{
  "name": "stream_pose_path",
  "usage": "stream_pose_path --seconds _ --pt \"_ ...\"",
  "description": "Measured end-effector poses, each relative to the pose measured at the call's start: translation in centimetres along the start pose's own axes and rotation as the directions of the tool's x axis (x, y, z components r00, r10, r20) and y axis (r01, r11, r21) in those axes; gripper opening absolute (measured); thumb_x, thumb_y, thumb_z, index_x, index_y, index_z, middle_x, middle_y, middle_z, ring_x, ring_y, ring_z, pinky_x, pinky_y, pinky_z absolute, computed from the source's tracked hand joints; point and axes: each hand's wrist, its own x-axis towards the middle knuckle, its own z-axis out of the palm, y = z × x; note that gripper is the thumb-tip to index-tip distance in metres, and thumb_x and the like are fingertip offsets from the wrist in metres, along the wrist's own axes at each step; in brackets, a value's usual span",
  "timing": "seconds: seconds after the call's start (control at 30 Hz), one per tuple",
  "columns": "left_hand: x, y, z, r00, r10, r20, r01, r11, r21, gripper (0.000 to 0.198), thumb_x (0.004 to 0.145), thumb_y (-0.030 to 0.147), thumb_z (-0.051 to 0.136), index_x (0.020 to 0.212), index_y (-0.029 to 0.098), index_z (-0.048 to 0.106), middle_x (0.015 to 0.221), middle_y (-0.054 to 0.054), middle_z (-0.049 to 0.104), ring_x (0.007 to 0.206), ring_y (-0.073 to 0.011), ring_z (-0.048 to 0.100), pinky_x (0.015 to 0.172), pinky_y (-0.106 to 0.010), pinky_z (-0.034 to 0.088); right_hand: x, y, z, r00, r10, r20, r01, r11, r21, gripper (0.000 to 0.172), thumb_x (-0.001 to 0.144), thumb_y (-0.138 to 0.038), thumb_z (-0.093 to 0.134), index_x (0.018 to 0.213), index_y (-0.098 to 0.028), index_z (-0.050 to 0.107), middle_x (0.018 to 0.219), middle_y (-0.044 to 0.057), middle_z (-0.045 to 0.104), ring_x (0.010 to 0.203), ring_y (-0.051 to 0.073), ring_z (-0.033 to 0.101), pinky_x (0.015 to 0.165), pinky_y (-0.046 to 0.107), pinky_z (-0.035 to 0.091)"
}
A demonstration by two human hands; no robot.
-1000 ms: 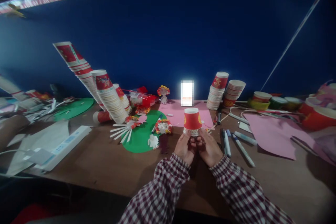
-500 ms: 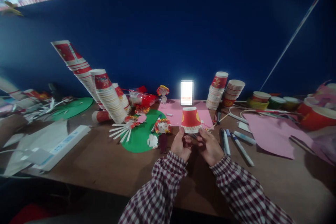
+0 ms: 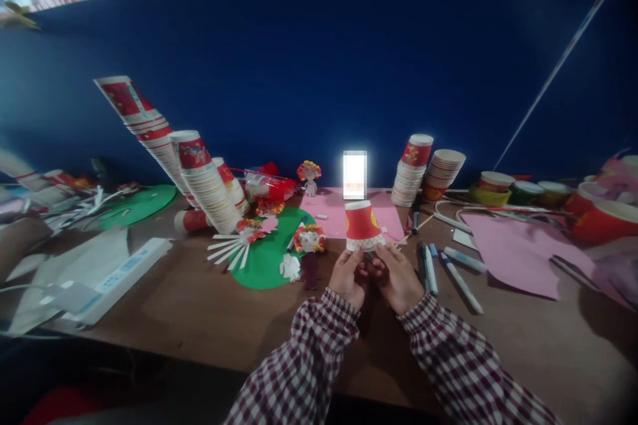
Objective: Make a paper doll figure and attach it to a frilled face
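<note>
A red paper cup (image 3: 361,220) with yellow marks hangs upside down above the front of a pink sheet (image 3: 331,207). My left hand (image 3: 349,275) pinches its lower rim from the left, and my right hand (image 3: 399,279) grips the rim from the right. Something dark shows between my fingers under the cup, too small to make out. Left of my hands, a green sheet (image 3: 262,269) bears a cut-paper piece with a decorated face (image 3: 309,239) and white strips (image 3: 232,250). A bright glowing screen (image 3: 355,176) stands just behind the cup.
Tall leaning cup stacks (image 3: 207,179) stand at the left, shorter ones (image 3: 413,169) at the right. Pens (image 3: 461,282) and a pink sheet (image 3: 513,255) lie right of my hands. A power strip (image 3: 119,279) lies left. A person's hand (image 3: 20,239) shows at the far left.
My left hand has moved slightly right, closer to my right hand. The cup has shifted and tilted a little.
</note>
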Motion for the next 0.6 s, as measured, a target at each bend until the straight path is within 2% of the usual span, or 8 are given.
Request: stream_pose_path --seconds 0.13,0.3,0.43,0.6 --pt "0.12 0.02 -0.08 1.000 0.005 0.016 -0.005 1.000 -0.005 0.023 0.070 0.016 0.075 0.068 0.012 0.053 0.057 0.006 0.045 0.046 -0.0011 0.040 0.041 -0.009 0.034 0.18 -0.06 -0.10 0.998 0.065 -0.006 -0.065 0.997 0.052 0.027 0.057 -0.024 0.082 0.065 -0.018 0.057 0.050 -0.008 0.049 0.042 0.003 0.044 0.035 0.010 0.038" --pt "-0.08 0.62 0.25 0.999 -0.028 0.016 0.028 0.999 -0.016 0.020 0.080 0.029 0.066 0.079 0.012 0.056 0.062 0.004 0.048 0.043 -0.0010 0.037 0.037 -0.010 0.032 0.02 -0.30 -0.04 0.997 0.083 0.001 -0.083 0.993 0.081 0.024 0.059 -0.022 0.080 0.069 -0.018 0.059 0.059 -0.007 0.054 0.044 0.002 0.047 0.035 0.009 0.038" --pt "-0.15 0.69 0.22 1.000 -0.007 0.001 0.007 1.000 -0.007 0.019 0.075 0.023 0.071 0.075 0.012 0.055 0.056 0.007 0.043 0.042 -0.0015 0.037 0.038 -0.011 0.031 -0.23 -0.24 0.02 0.996 0.089 -0.001 -0.089 0.993 0.078 0.024 0.060 -0.025 0.080 0.072 -0.018 0.061 0.062 -0.007 0.057 0.047 0.003 0.050 0.036 0.010 0.039" --pt "-0.21 0.36 0.37 1.000 -0.004 -0.026 0.004 1.000 -0.003 0.017 0.074 0.017 0.071 0.075 0.011 0.055 0.056 0.005 0.045 0.042 -0.0016 0.039 0.038 -0.011 0.032 -0.03 0.04 0.01 0.995 0.097 0.001 -0.097 0.993 0.065 0.030 0.053 -0.022 0.085 0.068 -0.017 0.059 0.055 -0.007 0.057 0.046 0.004 0.050 0.040 0.012 0.043"
